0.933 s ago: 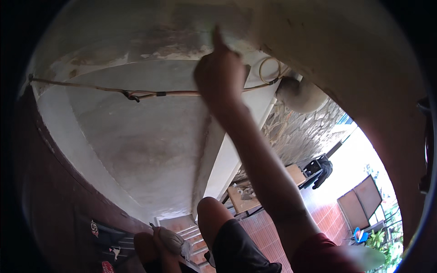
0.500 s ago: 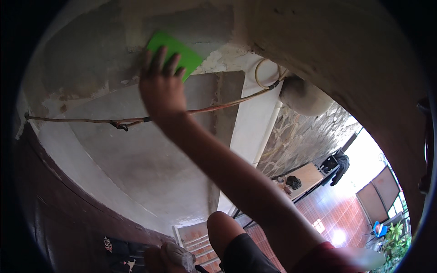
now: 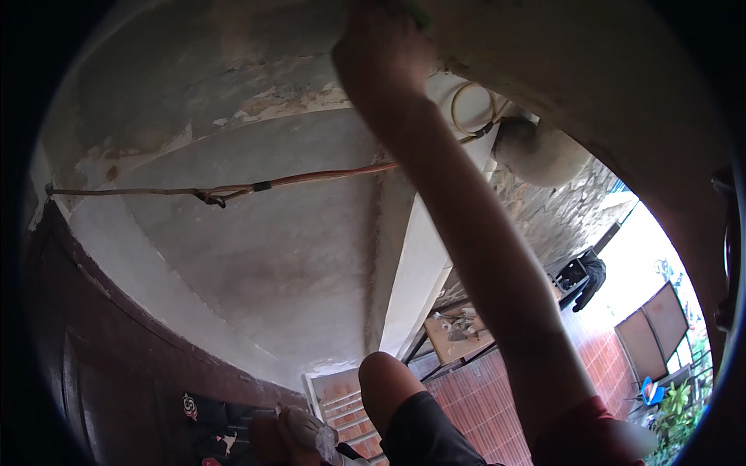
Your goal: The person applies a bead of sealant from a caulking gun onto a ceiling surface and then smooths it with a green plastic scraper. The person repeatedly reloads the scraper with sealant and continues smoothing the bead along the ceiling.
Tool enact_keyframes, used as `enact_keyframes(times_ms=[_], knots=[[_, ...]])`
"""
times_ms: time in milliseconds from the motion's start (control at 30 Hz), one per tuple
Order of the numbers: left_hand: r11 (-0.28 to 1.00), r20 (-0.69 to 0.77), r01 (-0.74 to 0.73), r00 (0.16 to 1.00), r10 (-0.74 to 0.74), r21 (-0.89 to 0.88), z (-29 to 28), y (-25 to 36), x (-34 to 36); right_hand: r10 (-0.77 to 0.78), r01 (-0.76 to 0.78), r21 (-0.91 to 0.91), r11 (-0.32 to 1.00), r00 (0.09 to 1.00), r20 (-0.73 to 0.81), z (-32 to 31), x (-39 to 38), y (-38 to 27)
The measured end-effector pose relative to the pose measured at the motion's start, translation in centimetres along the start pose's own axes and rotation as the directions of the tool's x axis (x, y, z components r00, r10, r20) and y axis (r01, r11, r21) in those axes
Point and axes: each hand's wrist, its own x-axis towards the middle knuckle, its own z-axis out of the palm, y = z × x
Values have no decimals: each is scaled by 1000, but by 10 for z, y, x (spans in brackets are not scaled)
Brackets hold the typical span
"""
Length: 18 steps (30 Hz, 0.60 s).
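Observation:
My right hand (image 3: 386,54) is raised at the top, pressed close to the grey plastered surface (image 3: 233,54). Its fingers are closed on a green putty spreader (image 3: 420,14), of which only a small corner shows; dark shadow and the hand hide the rest. At the lower edge, left of my bent knee (image 3: 381,378), my left hand (image 3: 270,439) is partly visible. It seems to grip a clear plastic bag (image 3: 311,432) with something greyish in it; its fingers are not distinct. Rough, flaking patches (image 3: 264,102) run along the plaster's edge below the right hand.
A cable (image 3: 311,179) stretches across the wall below my raised arm, ending in a coiled loop (image 3: 472,109) near a rounded pale object (image 3: 548,151). A dark door (image 3: 109,373) stands at left. Beyond my arm are a wooden table (image 3: 447,338), tiled floor (image 3: 482,388) and plants (image 3: 680,415).
My right hand has swept up and to the right along the plaster with the green spreader, now mostly out of sight. The view has shifted a little; my left hand stays low.

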Motion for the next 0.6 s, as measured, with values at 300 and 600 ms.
enact_keyframes(times_ms=[300,600], knots=[[871,774,455,614,-155,-187,-22,-4,9,-301,319,-43,947,925,233,39,-97,-51],[995,159,-24,986,40,-101,-1,-1,-12,-65,46,110,993,982,176,-25,-51,-32]])
